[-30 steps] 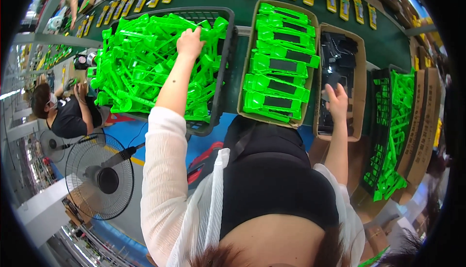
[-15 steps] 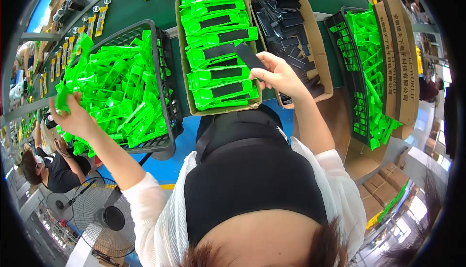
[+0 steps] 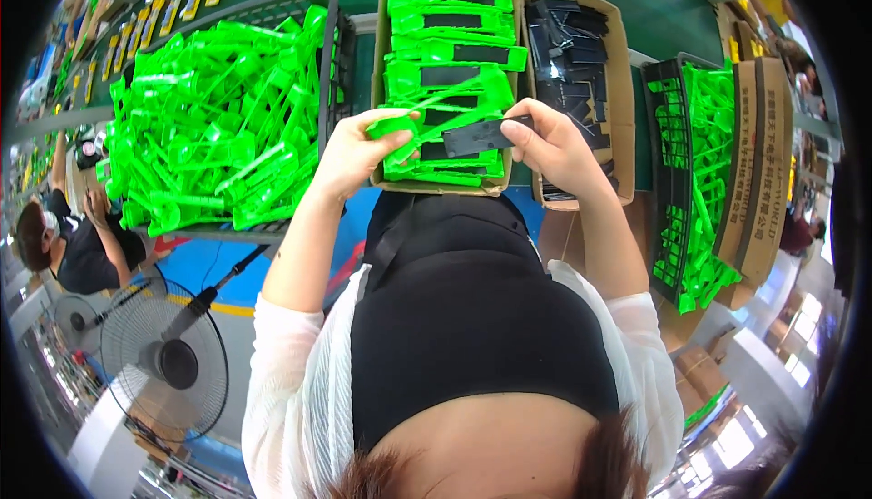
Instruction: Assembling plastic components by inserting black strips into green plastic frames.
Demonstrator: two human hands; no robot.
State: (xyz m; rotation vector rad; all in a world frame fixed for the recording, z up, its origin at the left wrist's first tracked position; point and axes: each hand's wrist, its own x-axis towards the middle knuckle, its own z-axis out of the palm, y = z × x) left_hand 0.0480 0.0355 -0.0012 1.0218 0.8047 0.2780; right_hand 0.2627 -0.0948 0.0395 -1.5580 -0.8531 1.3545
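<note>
Head view: at frame centre, our left hand (image 3: 368,149) pinches a green frame (image 3: 495,88); our right hand (image 3: 559,149) pinches a black strip (image 3: 477,138), not visibly joined. Panelled frames (image 3: 451,20) fill the centre carton (image 3: 380,54); loose frames (image 3: 218,118), left, apparently remain. Both hands overlie carton edges; room seems tightest beside the crate (image 3: 331,45).

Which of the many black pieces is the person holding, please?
The black piece pinched in the right hand; the others lie in the cardboard box beyond that hand or on green parts in the neighbouring box.
</note>
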